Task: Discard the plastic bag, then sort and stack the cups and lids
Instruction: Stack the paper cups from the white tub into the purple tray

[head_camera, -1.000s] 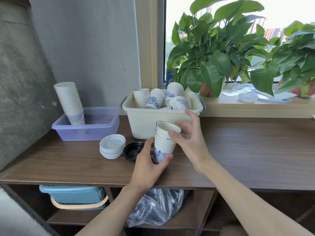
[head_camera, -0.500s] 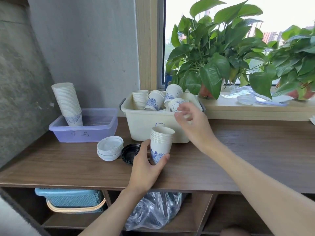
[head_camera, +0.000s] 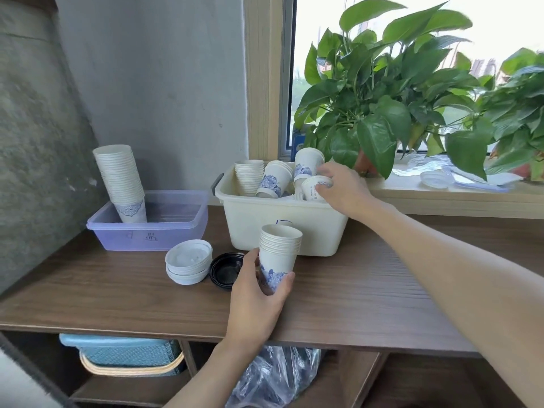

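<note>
Paper cup stack: left hand is gripping it; right hand, at 1 o'clock, is grasping a cup in the cream bin

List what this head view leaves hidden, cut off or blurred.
Head view: whether the right hand grips the tilted cup; motion blur.
Head view: black lid, partly behind the left hand holding the cup stack.
Head view: plastic bag, cut by the bottom edge.

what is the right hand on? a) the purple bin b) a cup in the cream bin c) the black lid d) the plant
b: the right hand grips a cup lying in the cream bin; the left hand holds a cup stack.
</note>
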`<state>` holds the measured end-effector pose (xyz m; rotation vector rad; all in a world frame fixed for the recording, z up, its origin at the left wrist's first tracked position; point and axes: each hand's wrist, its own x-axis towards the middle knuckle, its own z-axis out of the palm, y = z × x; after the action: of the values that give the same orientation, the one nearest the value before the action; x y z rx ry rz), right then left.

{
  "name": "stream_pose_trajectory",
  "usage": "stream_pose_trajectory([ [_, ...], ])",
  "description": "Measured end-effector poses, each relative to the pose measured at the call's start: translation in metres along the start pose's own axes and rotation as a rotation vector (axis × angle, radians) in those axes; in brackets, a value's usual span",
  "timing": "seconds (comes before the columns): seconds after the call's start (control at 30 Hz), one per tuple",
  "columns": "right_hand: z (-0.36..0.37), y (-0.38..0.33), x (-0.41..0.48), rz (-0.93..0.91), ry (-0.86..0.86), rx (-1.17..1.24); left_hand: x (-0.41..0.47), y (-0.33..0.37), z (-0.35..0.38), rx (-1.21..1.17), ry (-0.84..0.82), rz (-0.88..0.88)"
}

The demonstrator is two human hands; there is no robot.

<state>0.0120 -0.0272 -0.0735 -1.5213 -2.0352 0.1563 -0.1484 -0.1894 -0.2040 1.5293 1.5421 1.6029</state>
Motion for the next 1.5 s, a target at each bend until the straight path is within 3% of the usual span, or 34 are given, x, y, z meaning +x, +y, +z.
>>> stream_pose_trajectory([
  [0.13, -0.009, -0.006, -0.002, 0.025, 0.049, 0.202, 0.000, -0.002, 0.000, -0.001, -0.005, -0.015],
  [0.4, -0.033, -0.024, -0.022, -0.062, 0.129, 0.234, 0.000, 0.000, -0.001, 0.004, -0.020, -0.020],
  [0.6, -0.054, -0.042, -0.051, -0.137, 0.223, 0.453, -0.001, 0.002, -0.002, -0.002, -0.038, -0.012],
  [0.83, -0.042, -0.051, -0.091, -0.173, 0.036, 0.595, -0.002, 0.004, -0.003, -0.005, -0.048, -0.019],
  [1.27, -0.032, -0.049, -0.098, -0.161, 0.006, 0.669, -0.003, 0.004, -0.004, 0.023, -0.080, 0.013],
  [1.4, -0.022, -0.047, -0.105, -0.195, -0.184, 0.572, -0.003, 0.003, -0.004, 0.013, -0.063, 0.021],
  [1.5, -0.014, -0.043, -0.106, -0.159, -0.162, 0.549, -0.002, 0.004, -0.004, 0.007, -0.055, 0.027],
])
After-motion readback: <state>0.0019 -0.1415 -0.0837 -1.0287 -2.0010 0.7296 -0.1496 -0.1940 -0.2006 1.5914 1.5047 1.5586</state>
